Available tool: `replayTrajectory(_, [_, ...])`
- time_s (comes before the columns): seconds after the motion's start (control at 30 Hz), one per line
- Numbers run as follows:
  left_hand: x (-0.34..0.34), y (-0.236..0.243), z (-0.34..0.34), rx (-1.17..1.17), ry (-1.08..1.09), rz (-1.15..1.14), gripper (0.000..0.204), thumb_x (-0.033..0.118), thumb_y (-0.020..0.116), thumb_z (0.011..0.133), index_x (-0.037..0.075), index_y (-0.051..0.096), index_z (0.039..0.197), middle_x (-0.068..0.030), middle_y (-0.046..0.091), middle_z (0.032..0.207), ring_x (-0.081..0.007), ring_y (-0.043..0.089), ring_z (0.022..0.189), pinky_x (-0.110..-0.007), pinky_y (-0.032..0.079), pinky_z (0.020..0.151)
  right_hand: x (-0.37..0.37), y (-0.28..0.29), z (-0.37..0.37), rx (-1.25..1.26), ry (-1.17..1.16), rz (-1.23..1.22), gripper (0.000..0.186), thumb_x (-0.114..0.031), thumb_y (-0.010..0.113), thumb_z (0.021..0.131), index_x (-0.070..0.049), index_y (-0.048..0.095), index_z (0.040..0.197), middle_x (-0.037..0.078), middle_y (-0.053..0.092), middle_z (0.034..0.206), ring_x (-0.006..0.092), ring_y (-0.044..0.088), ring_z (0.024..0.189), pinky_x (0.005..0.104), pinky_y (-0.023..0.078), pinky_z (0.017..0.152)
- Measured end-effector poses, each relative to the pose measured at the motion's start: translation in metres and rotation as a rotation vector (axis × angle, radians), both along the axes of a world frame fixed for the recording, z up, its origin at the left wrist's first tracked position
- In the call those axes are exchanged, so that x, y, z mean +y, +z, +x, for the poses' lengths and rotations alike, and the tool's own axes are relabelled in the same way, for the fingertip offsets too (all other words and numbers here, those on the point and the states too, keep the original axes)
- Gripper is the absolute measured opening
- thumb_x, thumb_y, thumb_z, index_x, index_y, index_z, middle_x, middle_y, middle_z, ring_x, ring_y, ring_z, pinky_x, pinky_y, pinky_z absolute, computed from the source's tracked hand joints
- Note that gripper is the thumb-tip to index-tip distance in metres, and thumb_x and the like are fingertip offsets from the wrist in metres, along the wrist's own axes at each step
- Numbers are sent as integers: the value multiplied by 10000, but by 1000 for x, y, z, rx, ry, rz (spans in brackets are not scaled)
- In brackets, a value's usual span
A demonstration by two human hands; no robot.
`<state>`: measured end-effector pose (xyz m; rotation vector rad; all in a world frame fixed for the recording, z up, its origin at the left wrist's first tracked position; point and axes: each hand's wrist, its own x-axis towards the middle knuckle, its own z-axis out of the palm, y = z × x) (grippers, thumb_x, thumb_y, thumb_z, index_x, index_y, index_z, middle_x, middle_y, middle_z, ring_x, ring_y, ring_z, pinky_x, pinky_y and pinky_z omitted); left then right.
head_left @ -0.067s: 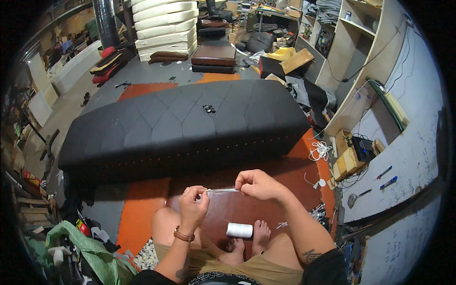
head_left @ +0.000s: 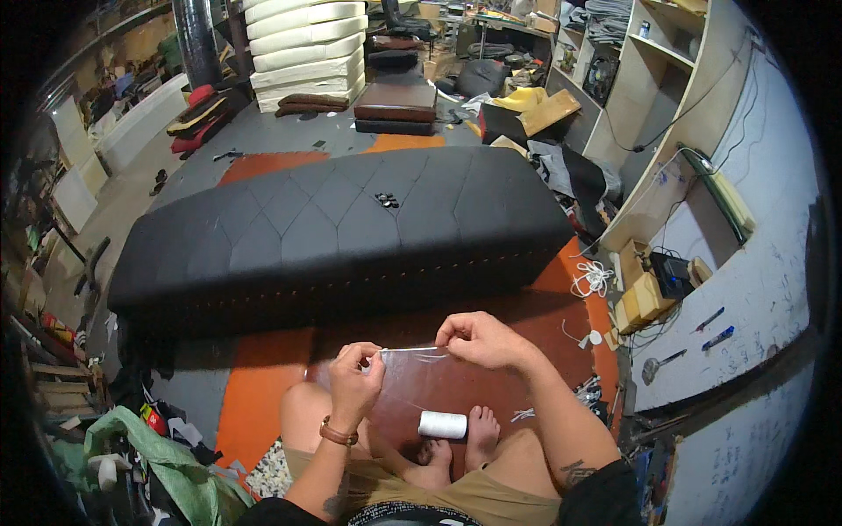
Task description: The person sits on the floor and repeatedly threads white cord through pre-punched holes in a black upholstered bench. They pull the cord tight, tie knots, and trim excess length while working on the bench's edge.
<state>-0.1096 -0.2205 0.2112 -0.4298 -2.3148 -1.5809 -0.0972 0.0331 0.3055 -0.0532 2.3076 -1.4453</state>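
Observation:
My left hand, with a brown-strapped watch on the wrist, pinches one end of a short white length of thread. My right hand pinches the other end, so the strand runs taut between them above my bent legs. A white spool lies on its side on the reddish-brown covering beside my bare feet, a fine thread trailing from it up toward my left hand.
A long black quilted bench lies ahead, small dark pieces on top. Pale foam blocks are stacked behind. Shelving, a tangled white cord and cables are at right; a green sack and clutter are at lower left.
My right hand has shifted very slightly to the right and up along the strand. My left hand looks much the same.

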Motion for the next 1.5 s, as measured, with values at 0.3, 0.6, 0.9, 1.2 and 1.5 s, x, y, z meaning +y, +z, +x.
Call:
replayTrajectory(0.3, [-2, 5, -13, -16, 26, 37, 19, 16, 702, 809, 10, 688, 821, -100, 744, 872, -213, 665, 726, -325, 540, 667, 41, 42, 7, 58, -86, 588, 250, -203, 695, 910, -3, 773, 1039, 201, 758, 936, 295, 736, 875, 392, 563, 840])
replayTrajectory(0.6, [13, 4, -3, -47, -461, -181, 74, 89, 705, 828, 41, 685, 881, -103, 702, 852, -247, 661, 775, -355, 526, 685, 77, 34, -5, 73, -633, -716, 264, -274, 520, 1079, -60, 600, 946, 135, 728, 1070, 252, 700, 945, 441, 561, 870])
replayTrajectory(0.9, [34, 0, 15, -166, -522, -170, 78, 95, 682, 863, 20, 664, 870, -138, 666, 766, -288, 646, 654, -363, 506, 594, 93, 34, -12, 144, -937, -1014, 213, -271, 675, 1019, -125, 565, 911, -29, 480, 708, 96, 469, 597, 290, 456, 560])
replayTrajectory(1.2, [34, -9, 51, -195, -716, -279, 226, 103, 715, 872, 69, 696, 1095, -193, 706, 973, -382, 707, 885, -408, 555, 763, 117, 57, -9, 456, -933, -793, 159, -192, 709, 989, -94, 595, 938, -48, 521, 728, 34, 406, 546, 199, 297, 441])
replayTrajectory(1.5, [24, 229, 56, 514, -1224, 9, 301, 194, 633, 958, 31, 720, 1196, -156, 700, 1212, -313, 671, 1068, -438, 546, 910, 59, 65, 20, 348, -644, -490, 278, -147, 682, 997, -1, 653, 1232, 93, 762, 1001, 31, 553, 645, 195, 452, 553])
